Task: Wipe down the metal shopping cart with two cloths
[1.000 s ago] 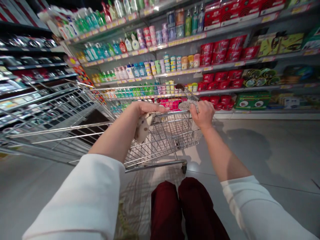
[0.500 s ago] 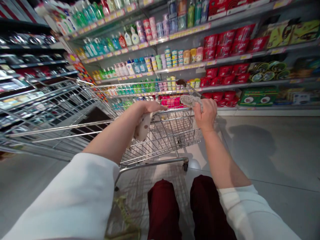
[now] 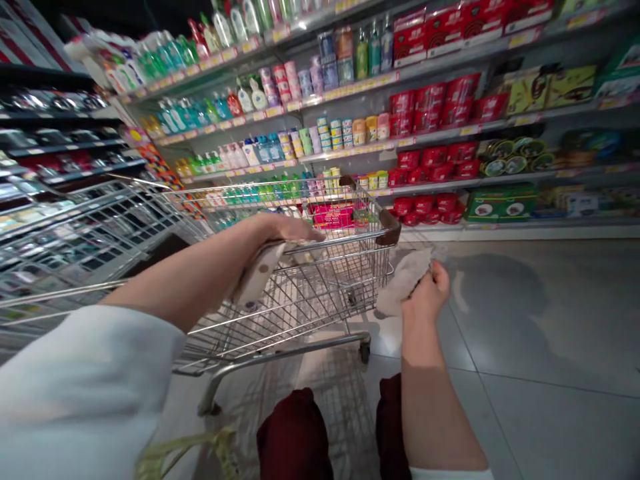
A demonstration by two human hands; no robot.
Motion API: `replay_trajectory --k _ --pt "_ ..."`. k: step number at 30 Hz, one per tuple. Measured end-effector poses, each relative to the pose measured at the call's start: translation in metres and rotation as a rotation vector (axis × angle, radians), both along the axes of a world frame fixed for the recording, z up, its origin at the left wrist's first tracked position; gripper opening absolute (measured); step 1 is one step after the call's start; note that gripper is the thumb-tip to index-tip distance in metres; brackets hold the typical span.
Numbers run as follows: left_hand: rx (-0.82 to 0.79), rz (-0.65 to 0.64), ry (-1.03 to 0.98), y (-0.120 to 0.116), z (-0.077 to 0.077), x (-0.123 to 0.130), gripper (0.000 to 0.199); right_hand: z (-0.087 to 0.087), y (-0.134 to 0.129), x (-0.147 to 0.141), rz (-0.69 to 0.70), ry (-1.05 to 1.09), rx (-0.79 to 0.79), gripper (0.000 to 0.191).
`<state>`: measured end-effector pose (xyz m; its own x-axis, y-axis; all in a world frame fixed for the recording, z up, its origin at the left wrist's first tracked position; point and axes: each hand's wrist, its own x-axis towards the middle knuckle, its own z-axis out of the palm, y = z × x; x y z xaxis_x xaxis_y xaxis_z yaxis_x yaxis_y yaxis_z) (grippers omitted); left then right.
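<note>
My left hand (image 3: 293,229) lies over the top rail of a metal shopping cart (image 3: 295,313), its fingers curled around a cream cloth with brown spots (image 3: 261,275). The cloth drapes below the rail on the near side. To the right of the cart, my right hand (image 3: 429,290) pinches a pale, crumpled cloth (image 3: 403,280) that hangs in the air beside the brown corner piece (image 3: 390,227). That hand is off the cart. Part of the left fingers is hidden behind the rail and the wrist.
Shelves (image 3: 350,87) of bottles, tubs and red packages run across the back. Dark shelves (image 3: 55,143) stand at the left. A pink basket (image 3: 334,215) shows beyond the cart's mesh. A yellowish strap (image 3: 227,450) hangs low near my knees. Tiled floor (image 3: 530,320) lies at the right.
My right hand has left the cart's corner and moved down and right with its cloth, uncovering the brown corner piece. The left hand has shifted slightly left and down in view.
</note>
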<state>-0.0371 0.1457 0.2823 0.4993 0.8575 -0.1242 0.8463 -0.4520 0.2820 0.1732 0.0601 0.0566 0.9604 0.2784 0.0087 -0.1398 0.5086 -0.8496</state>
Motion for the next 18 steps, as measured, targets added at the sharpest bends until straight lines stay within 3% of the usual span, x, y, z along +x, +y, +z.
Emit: replay_trajectory --k 4,9,12,16,18 --pt "-0.153 -0.220 0.081 0.010 -0.007 0.019 0.012 0.030 -0.013 -0.011 -0.064 -0.326 -0.082 0.027" --pt "-0.138 -0.125 0.067 0.014 -0.018 0.019 0.015 0.053 -0.030 -0.040 -0.059 -0.809 -0.256 0.025" --pt "-0.154 -0.133 0.047 0.008 -0.016 0.016 0.015 0.047 -0.027 -0.054 -0.027 -0.956 -0.301 0.025" --pt "-0.224 -0.188 0.053 -0.004 -0.008 0.021 0.013 0.025 -0.016 -0.060 -0.037 -0.966 -0.432 0.019" --pt "-0.203 -0.138 0.067 -0.006 -0.006 0.024 0.014 0.015 -0.014 -0.057 -0.024 -0.988 -0.501 0.016"
